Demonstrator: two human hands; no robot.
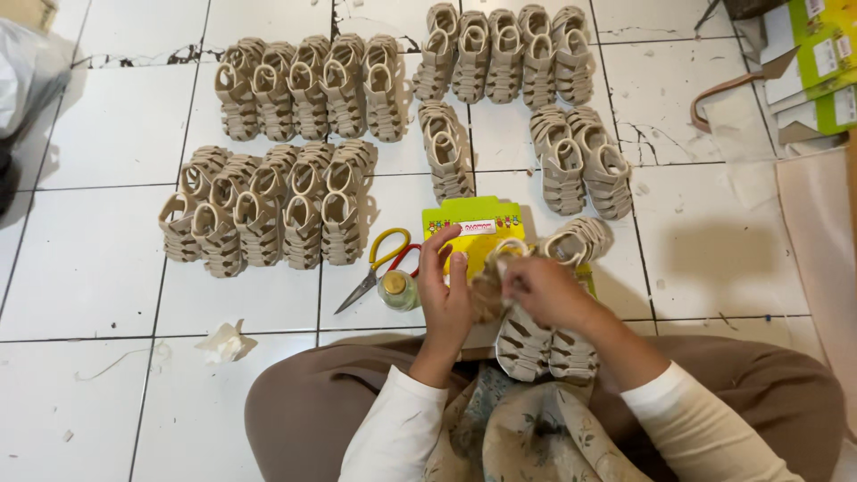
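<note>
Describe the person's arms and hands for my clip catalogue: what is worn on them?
Both arms wear long, plain cream-white sleeves ending at the wrists. The left hand and right hand are bare: no gloves, and no watch or bracelet shows. Rings are too small to tell.

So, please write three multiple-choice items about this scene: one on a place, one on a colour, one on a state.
1. Where do the yellow-handled metal scissors lie?
A. left of the small glass bottle
B. on the yellow-green cardboard box
C. in a hand

2. What colour are the woven plastic sandals in rows?
A. black
B. beige
C. blue

3. What do the left hand and right hand do?
A. lie flat on the white tiled floor
B. hold a sandal
C. grip the scissors

Answers: 1 A, they touch the floor beside it; 2 B, all look beige; 3 B, fingers close around it.
</note>
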